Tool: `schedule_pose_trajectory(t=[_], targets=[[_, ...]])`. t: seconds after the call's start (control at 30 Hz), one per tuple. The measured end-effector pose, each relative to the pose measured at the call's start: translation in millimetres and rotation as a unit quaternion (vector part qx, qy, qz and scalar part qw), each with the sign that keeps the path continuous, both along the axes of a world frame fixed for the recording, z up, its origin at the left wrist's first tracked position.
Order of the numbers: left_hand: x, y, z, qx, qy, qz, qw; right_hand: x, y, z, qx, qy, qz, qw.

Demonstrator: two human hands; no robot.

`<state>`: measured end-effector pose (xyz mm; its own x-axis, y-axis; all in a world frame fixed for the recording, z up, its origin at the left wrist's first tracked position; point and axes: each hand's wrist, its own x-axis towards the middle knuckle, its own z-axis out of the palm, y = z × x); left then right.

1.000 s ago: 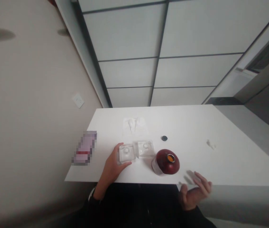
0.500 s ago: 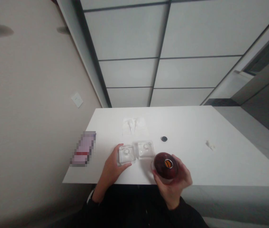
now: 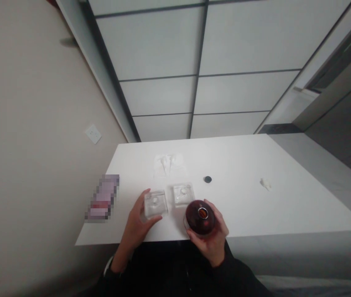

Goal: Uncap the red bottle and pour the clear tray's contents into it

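Note:
My left hand (image 3: pixel 136 220) is closed around the sides of a clear square glass bottle (image 3: pixel 155 205), thumb in front and fingers behind. In my right hand (image 3: pixel 214 237) is a round bottle of dark red liquid (image 3: pixel 198 225), gripped from the right side. Its uncapped mouth shows orange-brown inside a pale ring. A second clear square glass bottle (image 3: pixel 183 198) stands between my hands, just behind the red bottle and apart from the first. Behind it on the table lies a small dark round disc (image 3: pixel 208 179), perhaps a cap.
On the white table (image 3: pixel 237 206), two small clear funnel-like pieces (image 3: pixel 166 164) lie on a thin sheet at the back. A crumpled white tissue-like piece (image 3: pixel 265 184) is at right. A pixelated pinkish object (image 3: pixel 103 198) sits at the left edge beside the wall (image 3: pixel 39 165).
The camera view has shifted, moving everything leftward. My right hand with the round red bottle has come left, closer to the glass bottles. My left hand keeps its grip.

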<state>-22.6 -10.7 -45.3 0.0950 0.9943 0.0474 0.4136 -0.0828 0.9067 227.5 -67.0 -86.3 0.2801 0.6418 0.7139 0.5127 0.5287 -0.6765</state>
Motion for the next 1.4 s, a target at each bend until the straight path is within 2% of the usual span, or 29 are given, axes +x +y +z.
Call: schedule_pose_trajectory(t=[0.2, 0.37, 0.67, 0.93, 1.07, 1.2, 1.4], targets=[[-3, -23, 30.8, -0.025, -0.02, -0.006, 0.999, 1, -4, -7, 0.0, -0.004, 0.034, 0.999], [0, -33, 58.2, 0.016, 0.029, -0.039, 0.999, 2, -7, -6, -0.022, -0.008, 0.055, 0.998], [2, -27, 83.0, 0.095, 0.102, -0.085, 0.987, 3, -8, -5, -0.03, -0.008, 0.062, 0.998], [9, -13, 114.0, 0.156, 0.186, -0.183, 0.953, 4, -8, -4, -0.045, -0.019, 0.052, 0.997], [13, -7, 122.6, 0.175, 0.212, -0.215, 0.937, 3, -6, -7, -0.02, -0.018, 0.051, 0.998], [17, -5, 126.4, 0.181, 0.225, -0.227, 0.93, 3, -7, -9, -0.042, -0.019, 0.054, 0.998], [18, -2, 129.3, 0.188, 0.235, -0.233, 0.925, 3, -6, -10, -0.033, -0.006, 0.064, 0.997]])
